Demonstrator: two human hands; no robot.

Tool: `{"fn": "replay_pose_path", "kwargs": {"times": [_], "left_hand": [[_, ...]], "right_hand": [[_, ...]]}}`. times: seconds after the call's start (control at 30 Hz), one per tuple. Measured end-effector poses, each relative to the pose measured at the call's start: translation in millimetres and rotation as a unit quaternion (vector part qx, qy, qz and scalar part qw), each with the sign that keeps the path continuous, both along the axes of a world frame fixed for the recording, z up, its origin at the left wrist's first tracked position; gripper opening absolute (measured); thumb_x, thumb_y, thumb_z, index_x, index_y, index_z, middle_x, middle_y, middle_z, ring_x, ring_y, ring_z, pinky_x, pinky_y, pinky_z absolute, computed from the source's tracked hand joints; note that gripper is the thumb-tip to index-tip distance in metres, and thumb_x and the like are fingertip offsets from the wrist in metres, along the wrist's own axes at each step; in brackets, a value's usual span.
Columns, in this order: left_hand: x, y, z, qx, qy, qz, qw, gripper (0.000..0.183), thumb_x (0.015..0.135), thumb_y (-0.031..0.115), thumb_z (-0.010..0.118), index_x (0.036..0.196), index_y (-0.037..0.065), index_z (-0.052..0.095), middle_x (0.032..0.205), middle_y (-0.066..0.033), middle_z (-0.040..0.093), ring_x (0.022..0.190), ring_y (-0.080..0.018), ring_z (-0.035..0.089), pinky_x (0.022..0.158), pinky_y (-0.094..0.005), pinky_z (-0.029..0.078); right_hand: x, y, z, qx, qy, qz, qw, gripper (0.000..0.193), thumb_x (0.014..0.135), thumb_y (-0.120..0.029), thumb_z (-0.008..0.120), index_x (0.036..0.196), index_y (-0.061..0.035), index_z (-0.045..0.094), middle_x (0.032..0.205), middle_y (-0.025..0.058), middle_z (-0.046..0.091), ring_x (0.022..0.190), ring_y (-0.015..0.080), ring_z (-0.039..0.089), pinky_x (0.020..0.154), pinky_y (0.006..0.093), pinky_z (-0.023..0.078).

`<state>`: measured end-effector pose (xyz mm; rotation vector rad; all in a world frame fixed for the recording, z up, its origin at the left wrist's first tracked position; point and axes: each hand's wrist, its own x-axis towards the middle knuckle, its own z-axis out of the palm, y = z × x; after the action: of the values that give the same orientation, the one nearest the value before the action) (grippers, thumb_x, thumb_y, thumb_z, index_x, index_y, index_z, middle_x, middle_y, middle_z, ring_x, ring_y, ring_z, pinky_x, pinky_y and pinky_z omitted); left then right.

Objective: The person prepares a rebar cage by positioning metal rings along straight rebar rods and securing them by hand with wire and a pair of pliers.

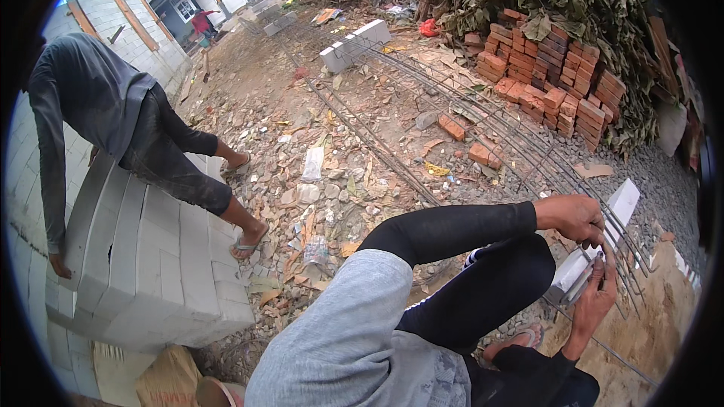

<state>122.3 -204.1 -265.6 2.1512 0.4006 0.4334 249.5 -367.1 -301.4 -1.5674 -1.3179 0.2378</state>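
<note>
At the right, my left hand (575,218) comes from a black sleeve and is closed, its fingers bent over the end of a steel rebar cage (520,143). Just below it is my right hand (593,298), its fingers curled around something small and greyish beside the bars. What either hand pinches is too small and covered to make out. The two hands almost meet. Under the bars, by my hands, lies a pale grey block (623,205). My bent knee (498,279) in black trousers is left of the hands.
A co-worker (113,105) bends over stacked pale blocks (166,256) at the left. Red bricks (543,68) are piled at the upper right, with loose bricks (485,154) near the cage. Rubble and dry leaves cover the ground (324,188). Another person (202,24) is far off.
</note>
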Motion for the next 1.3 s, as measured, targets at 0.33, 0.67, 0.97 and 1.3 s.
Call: {"fn": "replay_pose_path", "kwargs": {"times": [0.33, 0.67, 0.97, 1.3], "left_hand": [[16, 44, -85, -0.135, 0.107, -0.127, 0.977, 0.024, 0.093, 0.027, 0.061, 0.093, 0.008, 0.076, 0.081, -0.0025, 0.074, 0.076, -0.0141, 0.069, 0.067, -0.0317, 0.052], [-14, 141, -209, 0.029, 0.140, 0.103, 0.984, 0.041, 0.085, 0.027, 0.072, 0.120, 0.005, 0.069, 0.111, -0.0180, 0.071, 0.100, -0.0342, 0.069, 0.087, -0.0410, 0.053], [52, 181, -274, 0.145, 0.177, 0.060, 0.972, 0.043, 0.076, 0.028, 0.079, 0.113, 0.008, 0.072, 0.111, -0.0180, 0.070, 0.106, -0.0352, 0.065, 0.090, -0.0449, 0.049], [75, 182, -272, 0.013, 0.165, 0.058, 0.985, 0.037, 0.074, 0.030, 0.082, 0.101, 0.005, 0.076, 0.094, -0.0168, 0.074, 0.085, -0.0312, 0.071, 0.079, -0.0396, 0.054]], "right_hand": [[7, 23, -68, -0.103, 0.064, -0.032, 0.992, 0.031, 0.100, -0.015, 0.054, 0.122, 0.0054, 0.065, 0.111, 0.0148, 0.069, 0.105, 0.0213, 0.062, 0.093, 0.0337, 0.047], [40, 62, -130, -0.171, 0.106, -0.148, 0.968, 0.023, 0.093, -0.017, 0.061, 0.110, -0.0066, 0.073, 0.088, 0.0195, 0.070, 0.076, 0.0265, 0.067, 0.072, 0.0336, 0.050], [56, 42, -165, -0.237, 0.129, -0.192, 0.944, 0.024, 0.093, -0.016, 0.060, 0.111, -0.0056, 0.072, 0.096, 0.0188, 0.072, 0.086, 0.0281, 0.071, 0.076, 0.0353, 0.051], [50, 92, -175, -0.255, 0.145, -0.161, 0.942, 0.025, 0.093, -0.017, 0.059, 0.111, -0.0048, 0.071, 0.105, 0.0191, 0.072, 0.099, 0.0334, 0.069, 0.087, 0.0371, 0.052]]}}
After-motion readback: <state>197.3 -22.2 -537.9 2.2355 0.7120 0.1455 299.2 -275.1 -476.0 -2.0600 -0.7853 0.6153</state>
